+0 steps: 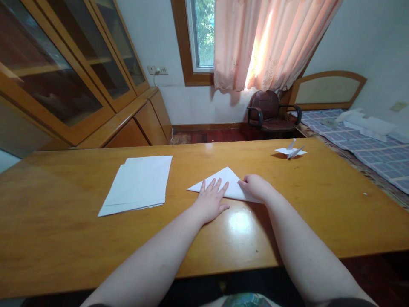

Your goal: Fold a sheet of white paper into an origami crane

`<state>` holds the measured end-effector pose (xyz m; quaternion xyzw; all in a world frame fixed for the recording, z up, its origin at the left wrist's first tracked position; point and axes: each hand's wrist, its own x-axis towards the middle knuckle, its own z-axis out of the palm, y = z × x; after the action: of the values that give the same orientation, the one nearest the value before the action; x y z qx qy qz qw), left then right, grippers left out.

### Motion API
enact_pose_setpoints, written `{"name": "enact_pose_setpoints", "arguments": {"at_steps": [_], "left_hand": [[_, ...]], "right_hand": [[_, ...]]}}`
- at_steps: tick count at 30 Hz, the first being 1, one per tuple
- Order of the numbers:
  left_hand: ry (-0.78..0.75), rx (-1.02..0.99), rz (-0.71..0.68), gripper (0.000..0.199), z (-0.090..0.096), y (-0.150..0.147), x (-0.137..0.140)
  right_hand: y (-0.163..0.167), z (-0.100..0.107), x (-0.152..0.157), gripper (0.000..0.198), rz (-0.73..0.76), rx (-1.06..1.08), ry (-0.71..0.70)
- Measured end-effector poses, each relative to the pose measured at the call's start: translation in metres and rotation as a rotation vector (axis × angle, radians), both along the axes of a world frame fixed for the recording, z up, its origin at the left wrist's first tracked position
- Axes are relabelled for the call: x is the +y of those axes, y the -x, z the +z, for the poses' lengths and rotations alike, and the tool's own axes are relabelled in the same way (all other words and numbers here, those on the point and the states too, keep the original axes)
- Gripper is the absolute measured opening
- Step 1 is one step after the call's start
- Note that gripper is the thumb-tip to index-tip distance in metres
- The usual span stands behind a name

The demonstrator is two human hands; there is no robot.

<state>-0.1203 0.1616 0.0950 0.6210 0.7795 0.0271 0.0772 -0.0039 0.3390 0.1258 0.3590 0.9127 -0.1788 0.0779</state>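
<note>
A white sheet of paper (227,174), folded into a triangle, lies on the wooden table with its peak pointing away from me. My left hand (211,202) rests flat on its near edge, left of the middle, fingers spread. At the right slanting edge is my right hand (255,186), its fingers curled in and its thumb against the paper. The paper's right corner shows partly beneath that hand. Farther back on the right stands a folded paper crane (290,151), apart from both hands.
A loose stack of white paper (137,183) lies to the left on the table (64,238). Beyond the table are a brown armchair (270,111), a bed (361,132) at right and a glass-doored cabinet (105,102) at left. A small white scrap (365,194) lies near the right edge.
</note>
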Motion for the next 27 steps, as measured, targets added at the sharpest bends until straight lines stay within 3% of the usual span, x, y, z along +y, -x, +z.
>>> {"name": "enact_pose_setpoints", "arguments": {"at_steps": [6, 13, 27], "left_hand": [[0.008, -0.036, 0.008, 0.078, 0.001, -0.001, 0.003], [0.009, -0.004, 0.125, 0.08, 0.001, 0.003, 0.002], [0.08, -0.08, 0.137, 0.08, 0.007, 0.006, 0.002]], "right_hand": [[0.01, -0.006, -0.006, 0.035, -0.067, 0.132, 0.006], [0.008, -0.008, 0.007, 0.032, -0.125, 0.028, -0.019], [0.005, -0.009, 0.015, 0.034, -0.172, 0.015, 0.0]]}}
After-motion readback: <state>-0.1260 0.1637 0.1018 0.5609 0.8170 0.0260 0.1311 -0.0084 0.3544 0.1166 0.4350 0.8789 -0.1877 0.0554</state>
